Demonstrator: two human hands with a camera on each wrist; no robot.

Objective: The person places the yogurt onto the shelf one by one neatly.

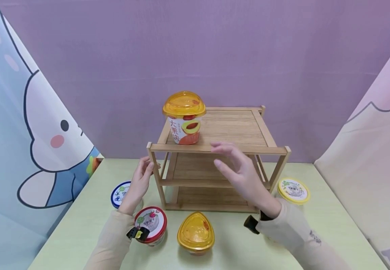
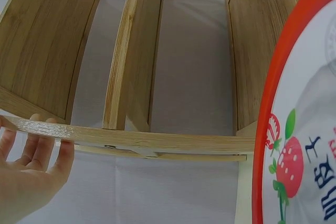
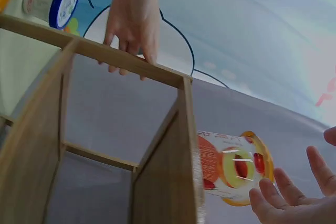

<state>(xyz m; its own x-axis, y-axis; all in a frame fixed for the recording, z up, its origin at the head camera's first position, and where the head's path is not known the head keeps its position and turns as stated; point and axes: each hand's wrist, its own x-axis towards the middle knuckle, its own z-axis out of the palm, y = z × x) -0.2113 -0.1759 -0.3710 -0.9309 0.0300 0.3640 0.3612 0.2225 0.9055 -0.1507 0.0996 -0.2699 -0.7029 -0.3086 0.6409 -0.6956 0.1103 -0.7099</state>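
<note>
A three-tier wooden rack (image 1: 235, 129) stands on the table. My left hand (image 1: 140, 184) holds its front left post, fingers curled round the wood, as the left wrist view shows. On the top tier, at the front left, stands a fruit cup (image 1: 186, 129) with a see-through orange lid and fruit pictures. My right hand (image 1: 240, 173) hovers in front of the top tier, right of that cup. Its fingers are spread and slightly bent, with nothing in them. In the right wrist view the same cup (image 3: 231, 166) is near the fingertips, apart from them.
In front of the rack are a second orange-lidded cup (image 1: 196, 232) and a red-lidded tub (image 1: 151, 221). A blue-lidded tub (image 1: 119, 193) is partly behind my left wrist. At the right, a yellow-lidded tub (image 1: 293, 190) stands by my right sleeve. A purple curtain (image 1: 195, 52) hangs behind.
</note>
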